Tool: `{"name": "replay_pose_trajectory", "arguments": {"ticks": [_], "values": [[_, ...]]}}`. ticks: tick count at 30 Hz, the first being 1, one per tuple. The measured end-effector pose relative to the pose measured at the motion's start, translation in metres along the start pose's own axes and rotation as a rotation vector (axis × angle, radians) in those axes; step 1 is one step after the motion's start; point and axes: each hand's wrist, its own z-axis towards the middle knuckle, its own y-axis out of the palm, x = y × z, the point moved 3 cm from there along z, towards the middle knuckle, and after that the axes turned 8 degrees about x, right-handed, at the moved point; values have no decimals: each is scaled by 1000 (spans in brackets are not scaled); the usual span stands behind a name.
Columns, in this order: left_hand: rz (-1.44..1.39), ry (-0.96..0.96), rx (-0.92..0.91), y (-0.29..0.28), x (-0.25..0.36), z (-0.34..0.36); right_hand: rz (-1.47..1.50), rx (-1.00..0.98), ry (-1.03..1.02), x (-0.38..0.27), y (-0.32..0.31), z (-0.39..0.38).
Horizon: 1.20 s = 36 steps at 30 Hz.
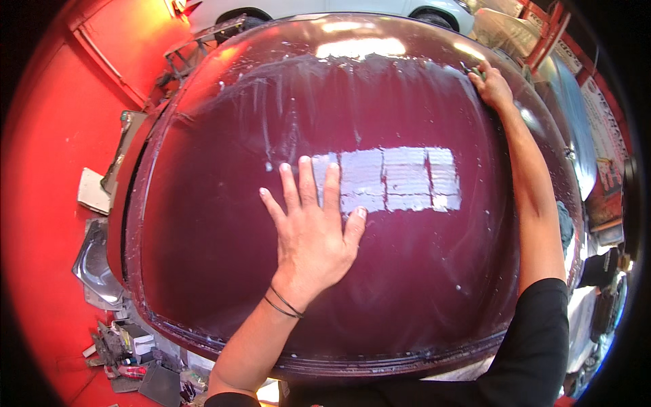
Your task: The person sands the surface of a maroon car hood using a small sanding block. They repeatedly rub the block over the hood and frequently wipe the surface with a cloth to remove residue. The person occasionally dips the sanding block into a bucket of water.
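A broad, curved maroon car panel (224, 258) fills the middle of the head view. Its surface is glossy and wet-looking, with whitish drips running down from a cloudy band at the far side. My left hand (313, 234) is open over the centre of the panel, palm down with fingers spread, and seems to rest on it. A thin dark band circles that wrist. Stretched to the far right, my right hand (493, 87) is closed at the edge of the cloudy band. A small dark, greenish thing shows at its fingertips, too little of it to name.
Beyond the panel stands a white car (305, 7). A red wall (47, 136) rises on the left, with boxes and loose parts (132, 339) piled at lower left. Along the right are a plastic-wrapped panel (566, 115) and a printed banner (602, 129).
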Motion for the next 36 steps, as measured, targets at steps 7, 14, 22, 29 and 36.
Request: {"name": "replay_pose_trajectory", "arguments": {"ticks": [7, 14, 22, 29, 36], "values": [[-34, -49, -66, -5, 3, 3, 225, -70, -207, -64, -105, -144], [-37, -3, 13, 0, -1, -1, 14, -45, -35, -34, -9, -24], [-62, -36, -32, -4, -1, -2, 202, -53, -122, -109, -80, -103], [-73, -32, -19, -5, -2, -3, 283, -26, -274, -168, -141, -200], [-25, -17, -35, 3, -3, -4, -47, 14, 43, -128, -47, -89]]}}
